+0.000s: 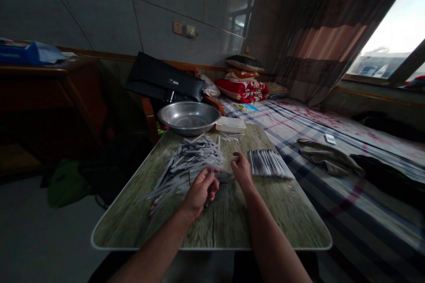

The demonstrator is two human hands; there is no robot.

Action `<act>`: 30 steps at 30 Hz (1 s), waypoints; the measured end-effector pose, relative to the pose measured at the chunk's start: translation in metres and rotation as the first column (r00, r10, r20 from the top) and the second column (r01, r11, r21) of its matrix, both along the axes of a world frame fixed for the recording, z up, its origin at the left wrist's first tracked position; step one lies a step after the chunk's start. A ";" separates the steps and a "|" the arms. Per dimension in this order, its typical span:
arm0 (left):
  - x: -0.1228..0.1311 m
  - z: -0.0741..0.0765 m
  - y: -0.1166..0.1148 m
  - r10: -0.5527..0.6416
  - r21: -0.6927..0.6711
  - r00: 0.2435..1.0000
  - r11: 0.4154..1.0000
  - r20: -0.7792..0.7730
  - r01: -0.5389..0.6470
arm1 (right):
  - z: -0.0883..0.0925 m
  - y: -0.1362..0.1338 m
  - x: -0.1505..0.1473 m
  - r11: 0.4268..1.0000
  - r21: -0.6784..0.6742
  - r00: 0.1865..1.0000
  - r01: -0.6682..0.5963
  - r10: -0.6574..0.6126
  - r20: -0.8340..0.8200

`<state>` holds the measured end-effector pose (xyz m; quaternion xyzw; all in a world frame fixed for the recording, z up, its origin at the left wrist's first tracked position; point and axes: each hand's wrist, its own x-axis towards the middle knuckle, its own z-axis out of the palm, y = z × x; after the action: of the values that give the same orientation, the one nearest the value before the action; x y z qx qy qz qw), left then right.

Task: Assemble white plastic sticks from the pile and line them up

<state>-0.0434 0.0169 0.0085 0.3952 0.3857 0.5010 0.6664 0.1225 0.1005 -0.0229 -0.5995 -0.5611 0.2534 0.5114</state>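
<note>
My left hand (199,190) is closed around a slim pen (213,168), its clear end poking up past the thumb and a dark end showing below the fingers. To its right, my right hand (242,170) has its fingers curled together over the table; whatever is between them is too small to make out. Beside that hand lies a neat row of clear pens (269,163) with dark ends. A loose heap of whitish pen tubes and dark thin pieces (194,157) spreads beyond and left of my left hand.
At the table's (229,234) far end stand a metal basin (190,117) and a white plastic tray (230,124), with a few loose tubes before the tray. A bed with a checked sheet (282,119) runs along the right. A black bag (162,80) rests on a chair behind.
</note>
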 end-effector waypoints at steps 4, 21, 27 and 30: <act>0.003 -0.002 -0.002 -0.052 0.004 0.998 0.999 -0.031 0.052 | 0.013 -0.010 -0.011 0.908 0.067 0.676 -0.414 0.356 -0.645; 0.003 -0.005 0.000 -0.130 -0.046 0.982 0.991 -0.135 0.125 | 0.019 -0.023 -0.029 0.771 0.194 0.391 -0.606 0.501 -0.772; 0.004 -0.004 0.001 -0.094 0.013 0.988 0.995 -0.124 0.096 | 0.024 -0.028 -0.031 0.735 0.200 0.378 -0.648 0.538 -0.753; 0.006 -0.002 0.000 -0.088 0.005 0.988 0.996 -0.127 0.089 | 0.026 -0.030 -0.032 0.737 0.205 0.366 -0.644 0.532 -0.763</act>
<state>-0.0373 0.0172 0.0061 0.4466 0.4064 0.4469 0.6600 0.0909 0.0701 0.0034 -0.2162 -0.4374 0.6885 0.5366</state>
